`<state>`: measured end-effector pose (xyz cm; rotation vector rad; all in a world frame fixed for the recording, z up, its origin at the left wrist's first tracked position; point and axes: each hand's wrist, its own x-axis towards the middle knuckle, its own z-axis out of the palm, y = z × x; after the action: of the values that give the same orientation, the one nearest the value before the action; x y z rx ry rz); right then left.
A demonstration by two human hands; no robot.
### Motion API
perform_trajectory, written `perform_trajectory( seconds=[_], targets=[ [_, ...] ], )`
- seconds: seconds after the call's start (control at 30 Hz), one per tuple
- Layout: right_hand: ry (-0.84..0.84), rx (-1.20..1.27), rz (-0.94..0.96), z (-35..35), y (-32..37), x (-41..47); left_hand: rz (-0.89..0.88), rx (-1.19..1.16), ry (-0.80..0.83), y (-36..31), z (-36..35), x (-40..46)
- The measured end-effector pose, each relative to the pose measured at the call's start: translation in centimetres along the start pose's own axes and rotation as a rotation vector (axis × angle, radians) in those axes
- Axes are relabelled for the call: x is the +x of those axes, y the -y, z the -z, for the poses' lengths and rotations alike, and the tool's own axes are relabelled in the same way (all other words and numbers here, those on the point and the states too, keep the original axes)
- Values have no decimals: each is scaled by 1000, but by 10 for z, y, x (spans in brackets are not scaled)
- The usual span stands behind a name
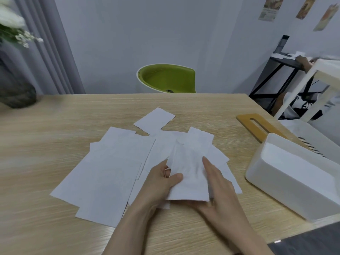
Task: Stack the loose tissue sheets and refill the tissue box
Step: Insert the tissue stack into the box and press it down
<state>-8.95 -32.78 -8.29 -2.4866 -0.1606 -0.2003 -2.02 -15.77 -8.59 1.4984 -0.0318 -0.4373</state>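
Observation:
Several loose white tissue sheets [110,172] lie spread over the middle of the wooden table [46,126]. My left hand [161,183] pinches a small stack of tissues [187,173], thumb on top and fingers underneath. My right hand [219,186] lies with straight fingers flat against the stack's right edge. The white tissue box [294,183] stands open at the right, its inside white. Its wooden lid [257,126] with a slot lies on the table behind the box.
A dark vase [16,89] with white flowers stands at the table's far left. A green chair [165,78] sits behind the table. A white device with vents [316,140] lies behind the box. A dark object [312,242] sits at the bottom right corner.

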Motion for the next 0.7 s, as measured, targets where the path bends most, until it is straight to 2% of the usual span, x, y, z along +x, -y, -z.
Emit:
perform_trajectory(
  seconds=[0.13,0.33,0.5,0.6,0.7],
  targets=[
    [-77,57,-97,-1,5,8,-3,-69,-11,1,6,0],
    [-198,41,-227,-11,3,22,-40,-25,-30,2,16,-7],
    [-302,204,-305,-4,5,31,-66,1,-132,3,33,-14],
    [-279,296,-371,3,0,33,-88,9,-207,2,38,-17],
    [-141,405,-444,14,-7,32,-106,-4,-284,1,44,-20]
  ],
)
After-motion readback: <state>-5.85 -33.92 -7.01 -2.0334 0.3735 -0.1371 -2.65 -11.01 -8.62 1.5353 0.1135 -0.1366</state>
